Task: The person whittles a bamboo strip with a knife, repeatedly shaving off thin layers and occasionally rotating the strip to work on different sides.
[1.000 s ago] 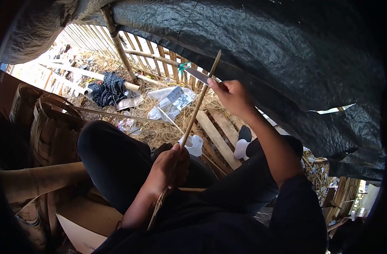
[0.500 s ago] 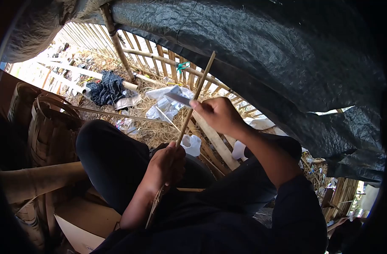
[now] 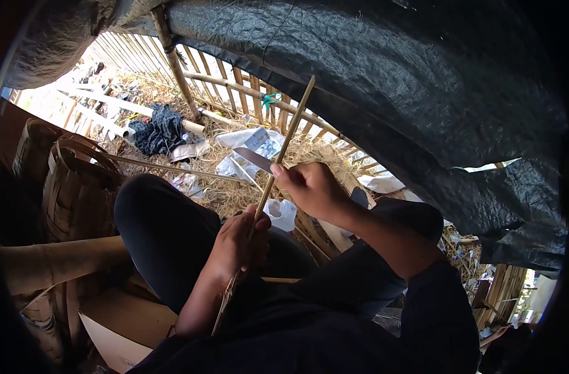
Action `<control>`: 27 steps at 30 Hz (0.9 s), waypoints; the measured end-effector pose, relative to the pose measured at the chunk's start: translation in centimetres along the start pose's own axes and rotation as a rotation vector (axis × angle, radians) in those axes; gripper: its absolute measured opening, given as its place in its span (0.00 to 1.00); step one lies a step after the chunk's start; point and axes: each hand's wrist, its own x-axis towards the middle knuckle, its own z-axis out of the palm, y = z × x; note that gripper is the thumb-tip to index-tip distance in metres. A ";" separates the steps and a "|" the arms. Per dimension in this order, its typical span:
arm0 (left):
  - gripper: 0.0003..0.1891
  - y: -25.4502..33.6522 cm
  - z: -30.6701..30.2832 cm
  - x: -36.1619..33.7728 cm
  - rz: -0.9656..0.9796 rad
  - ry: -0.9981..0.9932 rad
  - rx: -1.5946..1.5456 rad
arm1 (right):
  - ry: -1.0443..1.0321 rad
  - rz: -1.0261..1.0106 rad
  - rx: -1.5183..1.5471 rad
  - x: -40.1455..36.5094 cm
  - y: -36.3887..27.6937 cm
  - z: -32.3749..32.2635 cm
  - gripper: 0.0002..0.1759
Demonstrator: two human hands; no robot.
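Note:
My left hand is wrapped round a long, thin bamboo strip, which slants up and away over my lap. The strip's lower end runs back along my left forearm and looks frayed. Higher up, my right hand grips a knife, its handle hidden in my fist. The knife blade points to the left and crosses the strip, with my right thumb pressed at the strip by the blade. Both my knees are bent to either side of the hands.
A black tarp hangs at the right over a bamboo fence. Woven baskets, a thick bamboo pole and a cardboard box stand at my left. Dark cloth, straw and plastic litter lie ahead.
My right hand with the knife has slid down the bamboo strip, nearer to my left hand. The left hand and the strip have barely moved.

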 end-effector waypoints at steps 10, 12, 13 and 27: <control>0.20 0.3 0.5 -0.3 0.013 0.034 0.005 | -0.199 0.048 -0.153 -0.6 -1.3 -1.6 0.34; 0.20 0.1 0.5 -0.3 0.026 0.023 0.017 | -0.104 0.264 -0.110 1.5 -0.6 -4.0 0.35; 0.20 0.0 0.7 -0.4 0.027 0.016 0.016 | -0.006 0.230 -0.150 2.4 -0.1 -5.2 0.36; 0.19 0.1 0.3 -0.2 -0.016 0.092 0.003 | -0.153 0.119 -0.120 0.4 0.3 -1.7 0.36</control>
